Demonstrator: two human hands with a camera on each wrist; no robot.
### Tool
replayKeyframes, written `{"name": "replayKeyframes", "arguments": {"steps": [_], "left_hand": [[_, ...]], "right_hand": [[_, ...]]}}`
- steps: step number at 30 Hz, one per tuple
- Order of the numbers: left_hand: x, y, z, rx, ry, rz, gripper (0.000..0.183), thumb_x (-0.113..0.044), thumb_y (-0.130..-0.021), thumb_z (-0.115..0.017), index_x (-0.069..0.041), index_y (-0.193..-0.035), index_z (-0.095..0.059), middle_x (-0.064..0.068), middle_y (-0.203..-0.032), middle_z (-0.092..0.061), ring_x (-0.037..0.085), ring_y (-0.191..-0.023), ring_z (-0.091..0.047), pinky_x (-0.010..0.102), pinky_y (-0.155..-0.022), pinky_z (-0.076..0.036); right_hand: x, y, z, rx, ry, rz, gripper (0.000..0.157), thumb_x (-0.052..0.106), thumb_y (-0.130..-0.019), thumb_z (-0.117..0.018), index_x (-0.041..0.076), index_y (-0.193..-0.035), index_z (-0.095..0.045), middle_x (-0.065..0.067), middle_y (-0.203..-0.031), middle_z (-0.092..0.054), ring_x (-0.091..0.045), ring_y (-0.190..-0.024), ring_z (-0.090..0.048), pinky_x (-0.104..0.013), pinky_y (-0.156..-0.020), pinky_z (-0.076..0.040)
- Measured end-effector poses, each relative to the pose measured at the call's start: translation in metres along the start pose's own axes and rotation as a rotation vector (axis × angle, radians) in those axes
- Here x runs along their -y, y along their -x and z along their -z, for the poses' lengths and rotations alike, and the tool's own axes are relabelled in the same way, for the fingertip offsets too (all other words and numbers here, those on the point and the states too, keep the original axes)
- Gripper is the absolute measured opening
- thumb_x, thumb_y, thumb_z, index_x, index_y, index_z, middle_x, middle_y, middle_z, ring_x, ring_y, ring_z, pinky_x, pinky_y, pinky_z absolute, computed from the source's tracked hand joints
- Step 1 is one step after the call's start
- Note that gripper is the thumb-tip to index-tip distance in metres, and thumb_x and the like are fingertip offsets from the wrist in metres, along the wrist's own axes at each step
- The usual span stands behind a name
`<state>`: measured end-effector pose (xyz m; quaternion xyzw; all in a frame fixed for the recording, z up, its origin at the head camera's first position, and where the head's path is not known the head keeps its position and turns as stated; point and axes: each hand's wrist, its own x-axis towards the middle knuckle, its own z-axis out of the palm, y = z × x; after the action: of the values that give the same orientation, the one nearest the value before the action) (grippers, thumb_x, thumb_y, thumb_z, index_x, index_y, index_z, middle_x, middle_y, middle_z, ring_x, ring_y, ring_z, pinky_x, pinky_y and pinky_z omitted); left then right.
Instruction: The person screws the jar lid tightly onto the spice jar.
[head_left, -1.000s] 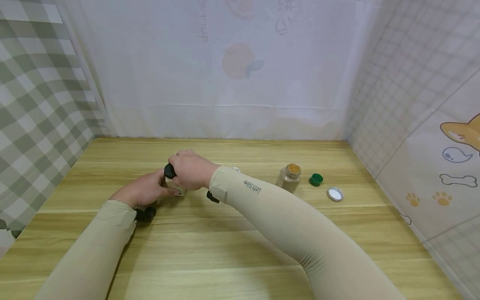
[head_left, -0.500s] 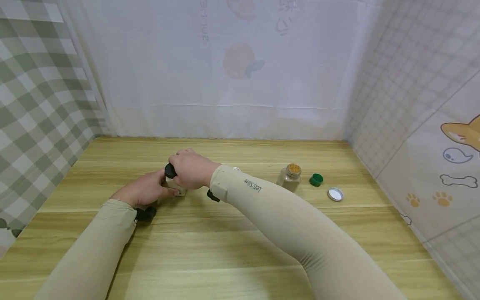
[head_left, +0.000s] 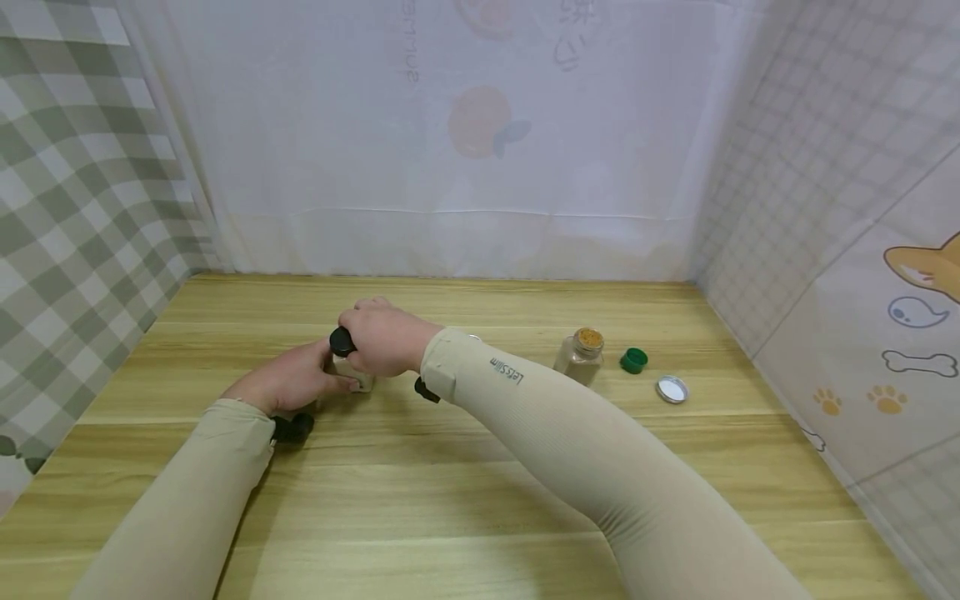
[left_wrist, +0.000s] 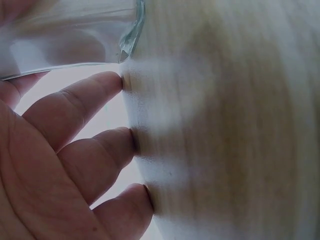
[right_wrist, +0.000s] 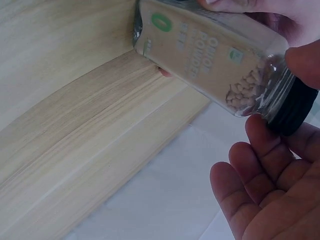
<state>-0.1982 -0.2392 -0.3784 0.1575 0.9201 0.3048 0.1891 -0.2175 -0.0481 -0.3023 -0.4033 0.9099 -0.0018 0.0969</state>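
Observation:
A clear spice jar [right_wrist: 200, 55] with "POWDER" on its label and a black cap [right_wrist: 294, 106] stands on the table at the left in the head view, half hidden between the hands. My left hand [head_left: 292, 379] grips the body of the jar [head_left: 361, 380] low down. In the left wrist view, several of its fingertips touch the tabletop beside the glass [left_wrist: 65, 37]. My right hand [head_left: 390, 337] pinches the black cap [head_left: 342, 342] from above. The right wrist view shows thumb and forefinger on the cap's sides. Pale lumpy contents show near the jar's neck.
Right of the arms stands an uncapped jar [head_left: 579, 360] with an orange-brown top surface. Beside it lie a green cap [head_left: 633, 360] and a white, silver-rimmed lid [head_left: 672, 389]. Part of another silvery rim [head_left: 474, 337] peeks out behind the right sleeve. Cloth walls bound the wooden table [head_left: 420, 500].

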Motion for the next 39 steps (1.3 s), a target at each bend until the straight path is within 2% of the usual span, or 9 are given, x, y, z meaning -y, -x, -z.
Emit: {"name": "replayKeyframes", "arguments": {"steps": [6,11,15,24,28,32,35,37,39], "left_hand": [[0.0000,0.0001,0.0002,0.003,0.006,0.007,0.062,-0.045,-0.098,-0.073,-0.012,-0.146,-0.050,0.013,-0.107,-0.063,0.026,-0.089,-0.058,0.041,-0.080,-0.048],[0.0021,-0.0006,0.0004,0.006,0.002,0.001,0.070,-0.043,-0.099,-0.072,-0.010,-0.154,-0.044,0.014,-0.113,-0.065,0.026,-0.093,-0.060,0.042,-0.084,-0.050],[0.0018,-0.0008,0.0008,0.004,-0.007,-0.006,0.072,-0.044,-0.099,-0.072,-0.011,-0.156,-0.042,0.014,-0.114,-0.066,0.026,-0.095,-0.061,0.043,-0.084,-0.051],[-0.0006,0.0011,0.0005,-0.004,-0.002,0.016,0.060,-0.050,-0.096,-0.074,-0.012,-0.138,-0.053,0.012,-0.109,-0.065,0.025,-0.090,-0.061,0.040,-0.080,-0.051],[-0.0006,0.0013,0.0000,-0.011,0.003,0.003,0.060,-0.050,-0.096,-0.075,-0.013,-0.138,-0.053,0.012,-0.114,-0.066,0.026,-0.097,-0.062,0.043,-0.085,-0.051],[0.0000,0.0012,-0.0005,-0.014,0.010,-0.003,0.063,-0.051,-0.095,-0.074,-0.015,-0.141,-0.051,0.016,-0.131,-0.064,0.030,-0.110,-0.061,0.048,-0.093,-0.050],[0.0004,0.0012,-0.0008,-0.012,0.015,-0.013,0.066,-0.051,-0.096,-0.074,-0.016,-0.146,-0.049,0.017,-0.145,-0.060,0.033,-0.122,-0.059,0.053,-0.099,-0.049],[0.0003,0.0014,-0.0008,-0.006,0.020,-0.016,0.067,-0.050,-0.096,-0.074,-0.016,-0.148,-0.048,0.018,-0.149,-0.058,0.035,-0.128,-0.058,0.055,-0.101,-0.049],[0.0000,0.0016,-0.0006,0.002,0.022,-0.016,0.069,-0.050,-0.097,-0.073,-0.015,-0.150,-0.046,0.018,-0.149,-0.058,0.036,-0.129,-0.058,0.056,-0.101,-0.049]], "right_hand": [[-0.0004,-0.0010,-0.0004,0.015,-0.029,-0.003,0.030,0.029,-0.108,-0.060,0.013,-0.132,-0.060,0.001,-0.117,-0.059,-0.017,-0.108,-0.049,-0.027,-0.094,-0.041],[-0.0002,-0.0006,0.0010,0.028,-0.058,-0.018,0.033,0.026,-0.107,-0.060,0.014,-0.138,-0.059,-0.001,-0.125,-0.058,-0.018,-0.113,-0.049,-0.027,-0.096,-0.045],[-0.0012,-0.0004,0.0016,0.025,-0.056,-0.022,0.032,0.027,-0.107,-0.061,0.014,-0.137,-0.060,-0.001,-0.124,-0.058,-0.018,-0.113,-0.050,-0.027,-0.095,-0.045],[-0.0035,-0.0025,-0.0008,-0.022,-0.038,-0.018,0.034,0.040,-0.104,-0.066,0.011,-0.122,-0.064,0.001,-0.106,-0.064,-0.015,-0.098,-0.055,-0.024,-0.081,-0.044],[-0.0035,-0.0011,-0.0013,-0.057,-0.061,-0.037,0.035,0.045,-0.102,-0.069,0.011,-0.109,-0.064,0.002,-0.096,-0.064,-0.013,-0.087,-0.058,-0.021,-0.072,-0.044],[-0.0032,-0.0005,-0.0027,-0.078,-0.064,-0.066,0.038,0.051,-0.100,-0.068,0.014,-0.104,-0.060,0.004,-0.091,-0.062,-0.012,-0.082,-0.058,-0.020,-0.067,-0.043],[-0.0030,-0.0010,-0.0036,-0.081,-0.068,-0.078,0.042,0.053,-0.100,-0.067,0.012,-0.109,-0.061,0.002,-0.095,-0.065,-0.013,-0.083,-0.060,-0.021,-0.068,-0.045],[-0.0033,-0.0018,-0.0043,-0.077,-0.080,-0.083,0.049,0.053,-0.100,-0.066,0.010,-0.124,-0.061,0.000,-0.108,-0.068,-0.014,-0.092,-0.061,-0.021,-0.073,-0.047],[-0.0033,-0.0022,-0.0050,-0.068,-0.089,-0.082,0.060,0.051,-0.100,-0.066,0.009,-0.142,-0.055,-0.004,-0.125,-0.067,-0.015,-0.104,-0.062,-0.022,-0.081,-0.049]]}}
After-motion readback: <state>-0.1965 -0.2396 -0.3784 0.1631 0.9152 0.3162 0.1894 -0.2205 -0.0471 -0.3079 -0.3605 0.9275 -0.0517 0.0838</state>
